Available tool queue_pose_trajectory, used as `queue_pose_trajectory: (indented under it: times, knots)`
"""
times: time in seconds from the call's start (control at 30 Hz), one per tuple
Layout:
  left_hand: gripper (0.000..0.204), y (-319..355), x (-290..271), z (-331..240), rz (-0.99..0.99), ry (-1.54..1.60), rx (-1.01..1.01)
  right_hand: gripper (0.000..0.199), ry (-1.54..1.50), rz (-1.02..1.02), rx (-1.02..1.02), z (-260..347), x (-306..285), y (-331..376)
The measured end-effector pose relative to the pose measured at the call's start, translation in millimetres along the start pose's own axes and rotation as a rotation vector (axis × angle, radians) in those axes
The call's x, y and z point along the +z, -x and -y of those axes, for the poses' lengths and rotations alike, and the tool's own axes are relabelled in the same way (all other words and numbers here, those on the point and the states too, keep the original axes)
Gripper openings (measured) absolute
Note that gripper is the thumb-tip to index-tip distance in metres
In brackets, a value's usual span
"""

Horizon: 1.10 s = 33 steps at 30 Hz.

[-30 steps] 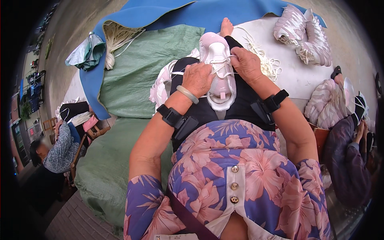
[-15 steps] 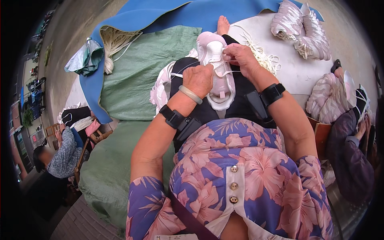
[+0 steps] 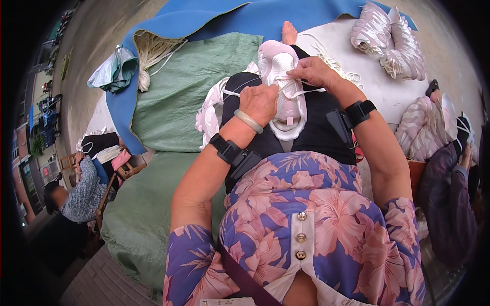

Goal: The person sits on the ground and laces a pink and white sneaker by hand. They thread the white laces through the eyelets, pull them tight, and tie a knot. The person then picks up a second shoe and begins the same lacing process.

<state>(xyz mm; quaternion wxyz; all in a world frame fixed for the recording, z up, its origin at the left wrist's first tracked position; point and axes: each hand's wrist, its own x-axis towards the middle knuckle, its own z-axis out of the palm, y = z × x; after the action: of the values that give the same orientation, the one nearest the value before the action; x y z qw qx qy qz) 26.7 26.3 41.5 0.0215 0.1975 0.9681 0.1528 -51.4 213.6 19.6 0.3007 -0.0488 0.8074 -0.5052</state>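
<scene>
A pink and white sneaker upper (image 3: pixel 282 62) lies on my lap between my thighs, toe pointing away from me. A white shoelace (image 3: pixel 312 91) runs through its eyelets, with loose parts reaching out on both sides. My left hand (image 3: pixel 259 103) is closed in a pinch at the upper's left edge; its fingertips are partly hidden, with lace beside them. On the other side, my right hand (image 3: pixel 317 72) pinches the lace over the upper's middle. More pink and white uppers (image 3: pixel 208 118) rest against my left thigh.
Beyond my feet stretches a blue mat (image 3: pixel 219 23) with a green sheet (image 3: pixel 199 81) on it. Bundled laces (image 3: pixel 148 53) lie at left, loose laces (image 3: pixel 326 56) ahead, stacked uppers (image 3: pixel 372 30) far right. People sit on the left (image 3: pixel 84 199) and right (image 3: pixel 444 188).
The whole view has shifted slightly. My right fingertips have come a little nearer to me along the upper, still pinching lace. The left hand keeps its place beside the upper.
</scene>
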Motion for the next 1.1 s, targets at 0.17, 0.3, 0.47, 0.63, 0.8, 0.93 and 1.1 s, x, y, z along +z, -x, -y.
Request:
queue_pose_trajectory:
  times: [0.17,0.3,0.47,0.63,0.8,0.93,1.1]
  knots:
    - [0.013,2.1,0.9,1.6,0.014,0.022,-0.013,0.032,-0.398,0.198,0.104,-11.9,-13.1,1.9]
    - [0.014,3.0,0.9,2.0,0.018,0.049,-0.032,0.033,-0.422,0.052,0.125,-11.9,-7.1,12.1]
    - [0.015,1.5,1.0,0.7,0.050,0.042,-0.050,0.033,-0.240,-0.053,0.181,-1.9,-2.8,9.4]
    - [0.017,1.7,-0.3,0.9,0.054,0.046,-0.058,0.031,-0.326,-0.053,0.259,-0.4,-5.9,6.2]
    - [0.015,0.9,-1.2,0.7,0.022,0.050,-0.022,0.029,-0.226,0.116,0.268,1.9,-6.6,1.2]
    - [0.014,0.5,-3.2,0.6,-0.003,0.057,-0.005,0.025,-0.158,0.158,0.255,5.6,-3.9,-3.6]
    - [0.011,-3.1,-3.3,-1.4,-0.037,0.064,0.039,0.018,-0.212,0.213,0.206,0.6,-5.4,-0.9]
